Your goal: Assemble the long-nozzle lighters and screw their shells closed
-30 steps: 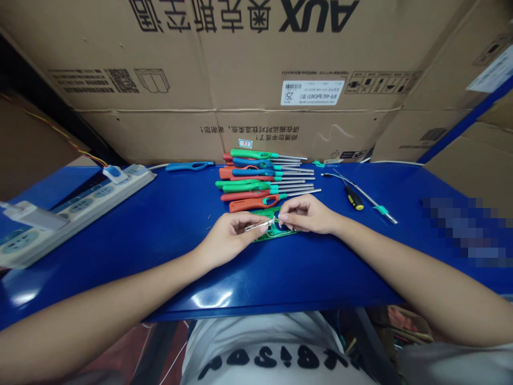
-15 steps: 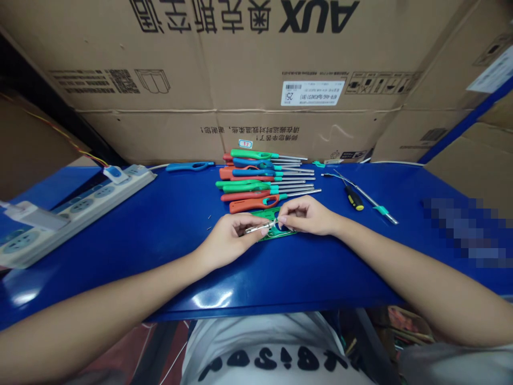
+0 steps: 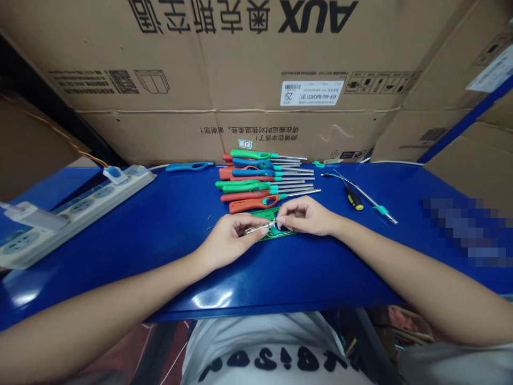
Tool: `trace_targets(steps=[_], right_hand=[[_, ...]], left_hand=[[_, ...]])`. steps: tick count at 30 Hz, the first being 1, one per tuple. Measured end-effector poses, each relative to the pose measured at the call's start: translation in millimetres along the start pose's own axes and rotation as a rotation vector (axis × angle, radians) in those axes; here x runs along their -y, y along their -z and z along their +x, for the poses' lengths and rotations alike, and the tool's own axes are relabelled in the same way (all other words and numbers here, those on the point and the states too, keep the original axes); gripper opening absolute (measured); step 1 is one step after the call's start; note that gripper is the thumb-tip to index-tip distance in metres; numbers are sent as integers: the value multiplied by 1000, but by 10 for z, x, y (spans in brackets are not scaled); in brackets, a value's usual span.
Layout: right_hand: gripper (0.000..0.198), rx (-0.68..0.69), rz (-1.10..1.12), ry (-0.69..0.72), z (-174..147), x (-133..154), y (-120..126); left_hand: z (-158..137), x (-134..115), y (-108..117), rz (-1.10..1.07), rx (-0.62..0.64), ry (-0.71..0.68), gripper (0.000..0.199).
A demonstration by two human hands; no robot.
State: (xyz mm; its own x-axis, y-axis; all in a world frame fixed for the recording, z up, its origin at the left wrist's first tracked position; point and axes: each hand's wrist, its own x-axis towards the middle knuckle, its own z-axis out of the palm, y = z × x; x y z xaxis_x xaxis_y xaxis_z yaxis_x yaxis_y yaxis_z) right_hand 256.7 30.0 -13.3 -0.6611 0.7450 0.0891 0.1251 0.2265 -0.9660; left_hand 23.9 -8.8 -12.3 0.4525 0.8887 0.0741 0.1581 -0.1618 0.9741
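My left hand [image 3: 232, 238] pinches a slim, pale metallic lighter part [image 3: 256, 228] between thumb and fingers, its length pointing up to the right. At the right end of that part, my right hand [image 3: 306, 215] has thumb and forefinger pressed together; what sits between those fingertips is too small to name. Under both hands lies a green lighter handle shell [image 3: 267, 235], partly covered by them. Just beyond it, an orange gas lighter [image 3: 250, 205] lies nearest in a stack of red, green and blue lighters [image 3: 248, 185] with metal tubes pointing right.
A yellow-black screwdriver [image 3: 354, 198] and a metal lighter tube [image 3: 372, 200] lie to the right. Two tiny screws [image 3: 209, 228] sit left of my hand. A power strip [image 3: 80, 214] runs along the left, a blue handle shell [image 3: 190, 167] behind, and cardboard [image 3: 180, 96] walls the back.
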Motion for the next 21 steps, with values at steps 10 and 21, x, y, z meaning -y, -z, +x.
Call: trace_targets(steps=[10, 21], right_hand=[[34, -11, 2, -10, 11, 3, -20], [37, -29, -52, 25, 19, -24, -29]], left_hand=[[-10, -39, -21, -5, -12, 33, 27], [-17, 26, -27, 61, -49, -23, 28]])
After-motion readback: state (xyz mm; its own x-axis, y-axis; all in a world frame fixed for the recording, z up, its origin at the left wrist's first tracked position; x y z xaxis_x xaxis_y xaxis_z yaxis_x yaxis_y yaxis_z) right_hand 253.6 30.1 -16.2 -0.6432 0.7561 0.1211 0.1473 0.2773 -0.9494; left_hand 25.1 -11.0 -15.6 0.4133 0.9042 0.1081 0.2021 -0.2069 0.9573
